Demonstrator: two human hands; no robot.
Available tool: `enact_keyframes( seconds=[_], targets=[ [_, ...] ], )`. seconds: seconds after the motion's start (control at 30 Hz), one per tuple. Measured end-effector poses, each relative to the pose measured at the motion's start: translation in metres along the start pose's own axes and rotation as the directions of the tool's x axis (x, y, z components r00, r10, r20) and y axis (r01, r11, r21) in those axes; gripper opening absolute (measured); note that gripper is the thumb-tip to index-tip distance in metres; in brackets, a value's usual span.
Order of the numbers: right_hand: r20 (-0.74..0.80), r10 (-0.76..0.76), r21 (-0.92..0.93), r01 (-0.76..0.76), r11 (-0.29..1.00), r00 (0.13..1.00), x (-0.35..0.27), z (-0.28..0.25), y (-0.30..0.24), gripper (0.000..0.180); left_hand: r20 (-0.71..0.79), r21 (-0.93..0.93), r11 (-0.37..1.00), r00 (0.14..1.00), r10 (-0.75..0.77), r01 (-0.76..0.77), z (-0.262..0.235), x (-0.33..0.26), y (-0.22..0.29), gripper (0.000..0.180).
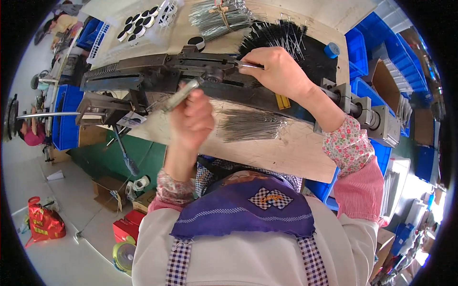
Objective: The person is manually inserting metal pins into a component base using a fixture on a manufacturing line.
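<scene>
My left hand (193, 119) is closed around a pale, worn lever handle (180, 97) on the near side of a dark metal bench machine (143, 64). Over the machine's right part, my right hand (279, 71) is closed in a pinch on a thin metal wire (251, 65), whose left end meets the machine's middle. Fingers hide the rest of that wire. Just beyond the right hand lies a pile of black bristle brushes (272, 40) with wire stems. A bundle of loose thin wires (253, 125) rests on the wooden tabletop (286, 155) between my forearms.
Behind the machine lie a tied bundle of wires (222, 19) and several black-and-white round pieces (138, 24) by a white basket (168, 13). A blue tape roll (331, 50) sits at the far right. Metal shaft blocks (365, 112) and blue bins (357, 47) flank the right side.
</scene>
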State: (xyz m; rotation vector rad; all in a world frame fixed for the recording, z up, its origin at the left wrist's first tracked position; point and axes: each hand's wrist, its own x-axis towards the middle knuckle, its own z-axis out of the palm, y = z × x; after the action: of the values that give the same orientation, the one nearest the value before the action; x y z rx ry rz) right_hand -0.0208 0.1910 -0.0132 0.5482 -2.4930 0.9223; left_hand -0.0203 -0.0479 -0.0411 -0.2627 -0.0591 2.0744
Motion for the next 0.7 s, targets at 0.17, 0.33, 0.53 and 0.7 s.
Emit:
enact_keyframes(
  seconds=[0.17,0.33,0.53,0.7],
  targets=[
    [0.026,-0.007,-0.027,0.008,1.0,1.0,0.005,0.001,-0.005,0.015,0.088,0.992,0.047,0.913,0.399,-0.116,-0.002,0.015,-0.038,0.033],
    [0.015,0.036,-0.176,-0.033,0.984,0.999,0.0,-0.003,-0.024,0.015,0.242,0.915,-0.402,0.838,0.488,-0.03,-0.015,0.02,-0.033,0.028],
    [0.05,0.295,-0.325,-0.264,0.908,0.954,-0.087,-0.01,-0.069,0.03,0.861,0.209,-0.685,0.201,0.468,0.698,-0.033,-0.136,0.041,0.039],
    [-0.097,0.431,-0.423,-0.429,0.798,0.897,-0.108,0.01,-0.002,0.024,0.012,1.0,-0.009,-0.225,0.974,0.011,-0.054,-0.189,0.052,0.047]
  ],
)
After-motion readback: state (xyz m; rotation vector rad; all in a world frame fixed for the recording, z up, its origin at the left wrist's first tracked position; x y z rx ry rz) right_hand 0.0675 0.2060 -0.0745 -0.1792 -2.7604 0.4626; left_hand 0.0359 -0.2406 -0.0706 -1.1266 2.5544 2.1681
